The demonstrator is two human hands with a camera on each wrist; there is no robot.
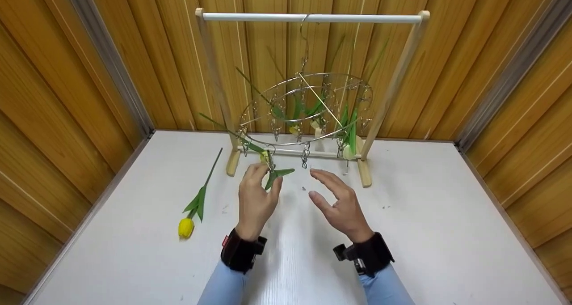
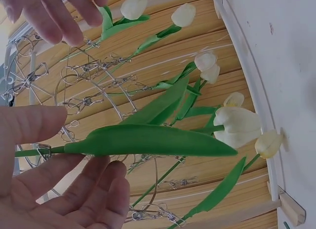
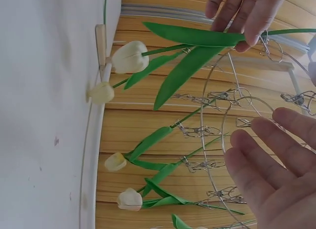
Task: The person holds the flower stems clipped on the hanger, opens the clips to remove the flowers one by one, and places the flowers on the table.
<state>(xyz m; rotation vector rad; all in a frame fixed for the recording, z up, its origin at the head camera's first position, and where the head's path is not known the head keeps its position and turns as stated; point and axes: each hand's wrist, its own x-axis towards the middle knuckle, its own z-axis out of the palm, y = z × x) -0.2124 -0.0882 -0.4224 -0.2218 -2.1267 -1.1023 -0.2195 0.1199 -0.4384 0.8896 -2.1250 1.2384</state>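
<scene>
Between left thumb [image 2: 37, 123] and fingers [image 2: 54, 172], a tulip stem [image 2: 57, 150]

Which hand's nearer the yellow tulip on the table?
Left. The left hand is to the right of the yellow tulip, not touching it; the right hand is farther right, past the left hand.
</scene>
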